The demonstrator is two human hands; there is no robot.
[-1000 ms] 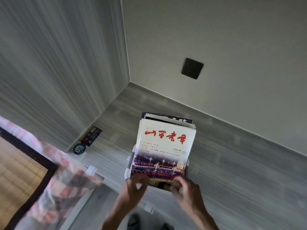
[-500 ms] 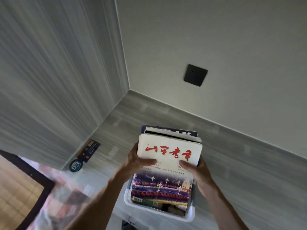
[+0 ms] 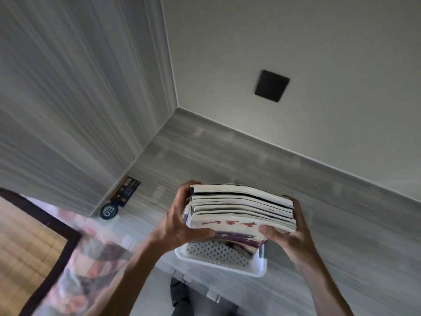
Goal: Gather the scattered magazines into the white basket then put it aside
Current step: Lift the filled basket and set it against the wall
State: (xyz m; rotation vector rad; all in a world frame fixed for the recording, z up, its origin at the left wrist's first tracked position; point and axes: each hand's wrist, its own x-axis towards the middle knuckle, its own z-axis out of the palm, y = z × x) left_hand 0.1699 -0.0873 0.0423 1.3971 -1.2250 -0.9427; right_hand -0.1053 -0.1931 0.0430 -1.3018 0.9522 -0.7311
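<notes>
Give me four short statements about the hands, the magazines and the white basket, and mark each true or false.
1. Both hands grip the stack of magazines. True: the left hand and the right hand clasp its sides.
2. The white basket is empty. False: the stack's lower end sits in it.
3. The top cover bears red characters. True.
4. The dark wall plate is on the striped wall. False: it is on the plain wall.

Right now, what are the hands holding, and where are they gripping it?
The magazine stack, standing in the white basket: left hand on its left edge, right hand on its right.
</notes>
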